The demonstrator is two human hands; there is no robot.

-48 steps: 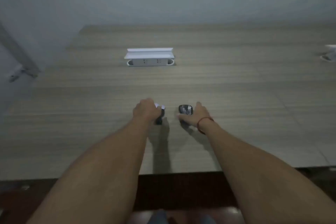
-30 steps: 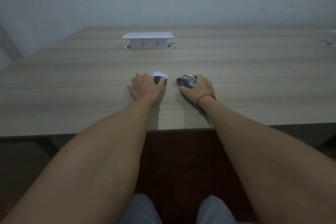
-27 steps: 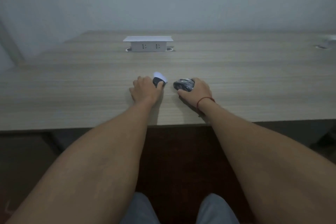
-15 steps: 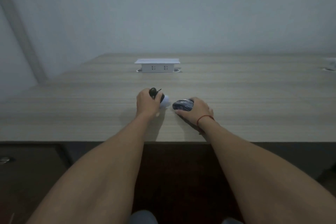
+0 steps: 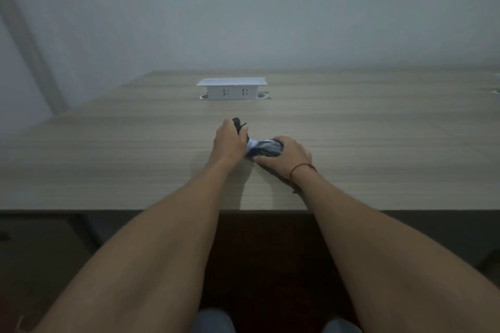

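My left hand point(image 5: 230, 142) grips a small black and white object point(image 5: 239, 127) whose dark top sticks out above the fingers and whose white end point(image 5: 252, 144) points right. My right hand point(image 5: 286, 155), with a red string at the wrist, holds a dark rounded object point(image 5: 267, 147) down on the wooden table point(image 5: 135, 149). The white end touches the dark object. What either thing is cannot be told in the dim light.
A white raised socket box point(image 5: 231, 88) stands on the table beyond the hands. The table's front edge point(image 5: 108, 209) runs across the view below them. A small pale item point(image 5: 496, 90) lies at the far right edge. A wall stands behind.
My left hand has turned the black and white object and brought its white end against the dark object under my right hand. The camera has tilted up.
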